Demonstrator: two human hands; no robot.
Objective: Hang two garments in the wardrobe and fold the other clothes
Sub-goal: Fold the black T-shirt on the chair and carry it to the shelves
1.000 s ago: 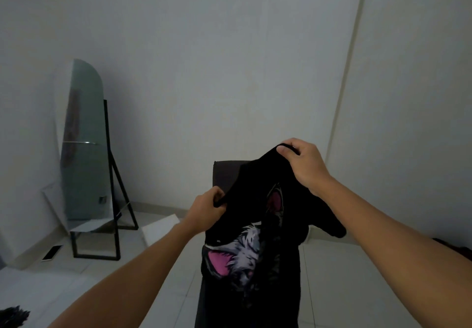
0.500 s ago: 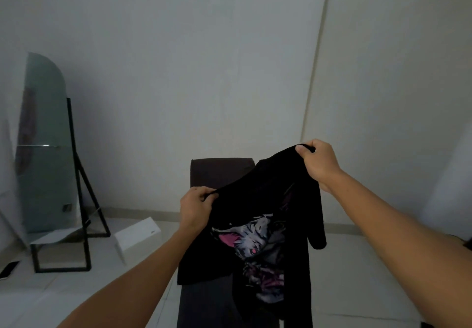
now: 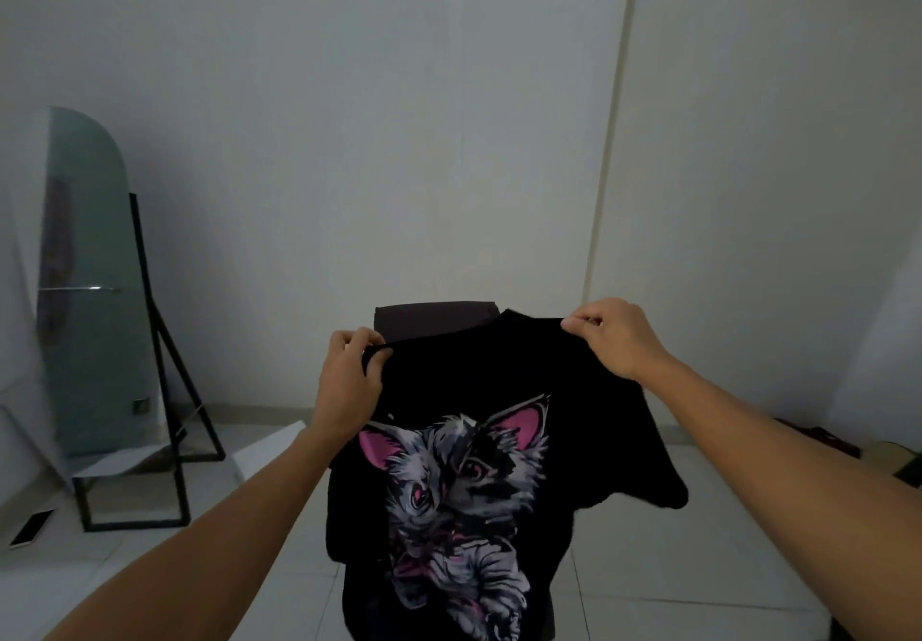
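Two hands hold our black T-shirt (image 3: 499,391) up by its top edge, right in front of the dark chair (image 3: 434,321) that stands against the wall. Our left hand (image 3: 349,381) has its fingers curled round the left shoulder seam, and our right hand (image 3: 613,336) pinches the right shoulder between thumb and fingertips, slightly higher than the left. A second ago the shirt hung bunched and twisted between our hands, its printed animal face creased and partly hidden; now our hands are spread well apart and the cloth hangs nearly flat, the grey and pink print facing us in full, one sleeve drooping to the right of the chair. We judge this means the shirt is shaken out and ready for its next step, either folding or going on a hanger; no hanger or wardrobe shows here, so we cannot tell which. Left of the chair a standing mirror (image 3: 85,291) leans on its black frame, with a phone (image 3: 31,526) on the floor tiles beside it. Right of the chair, dark cloth (image 3: 818,438) lies low near the wall, perhaps more clothes waiting.
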